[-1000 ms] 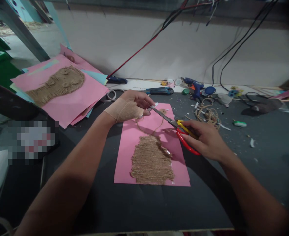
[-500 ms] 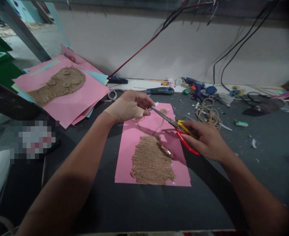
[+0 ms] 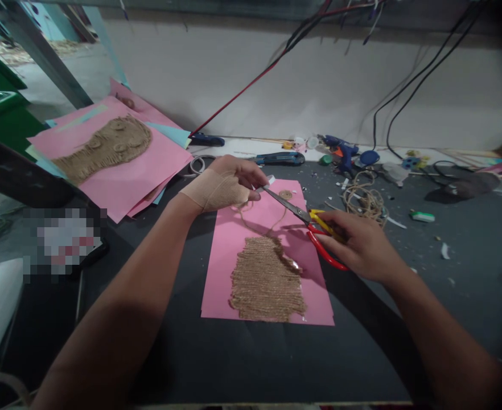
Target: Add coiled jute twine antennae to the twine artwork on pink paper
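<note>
My right hand (image 3: pixel 359 242) grips scissors (image 3: pixel 291 208) with red and yellow handles, their blades closed or nearly so and pointing up to the left. At the blade tip are the bent fingers of my left hand (image 3: pixel 229 182), which has a beige wrap round palm and wrist; what they pinch is hidden. Below lies a pink sheet (image 3: pixel 221 267) bearing a patch of brown twine rows (image 3: pixel 268 279). A loose strand of twine (image 3: pixel 251 226) runs from the patch's top up towards my left hand. Near the sheet's top edge is a small twine coil (image 3: pixel 286 195).
Pink and blue sheets (image 3: pixel 148 171) with a twine shape (image 3: pixel 118 139) are stacked at left. Behind my hands lie a utility knife (image 3: pixel 280 158), a tape roll (image 3: pixel 197 165) and a blue glue gun (image 3: pixel 340 151). Tangled twine (image 3: pixel 364 199) and scraps lie at right.
The whole view has shifted slightly. Both hands and the scissors keep almost the same pose, with the blade tip still at my left fingers.
</note>
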Action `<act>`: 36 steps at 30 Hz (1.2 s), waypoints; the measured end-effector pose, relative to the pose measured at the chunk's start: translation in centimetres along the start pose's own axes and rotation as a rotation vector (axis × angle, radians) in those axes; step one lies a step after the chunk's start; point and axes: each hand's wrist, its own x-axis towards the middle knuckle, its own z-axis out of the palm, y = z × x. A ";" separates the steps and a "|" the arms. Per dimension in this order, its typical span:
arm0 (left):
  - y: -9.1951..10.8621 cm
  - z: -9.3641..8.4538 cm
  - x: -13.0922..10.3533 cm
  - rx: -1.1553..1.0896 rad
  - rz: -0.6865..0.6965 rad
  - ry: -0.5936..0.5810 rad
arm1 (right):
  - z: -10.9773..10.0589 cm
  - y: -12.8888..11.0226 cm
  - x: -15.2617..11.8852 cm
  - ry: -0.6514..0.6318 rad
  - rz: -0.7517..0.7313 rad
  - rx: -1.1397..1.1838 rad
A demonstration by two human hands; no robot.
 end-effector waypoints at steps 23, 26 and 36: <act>-3.3 -5.3 -0.8 0.514 -0.129 -0.035 | 0.5 0.1 -0.2 -0.096 0.010 -0.046; -1.8 -4.3 -0.9 0.427 -0.086 -0.037 | 0.6 -0.1 -0.2 -0.121 0.022 -0.030; -0.7 -1.3 -0.2 0.282 0.046 -0.260 | 0.7 -0.3 -0.2 -0.148 0.035 -0.055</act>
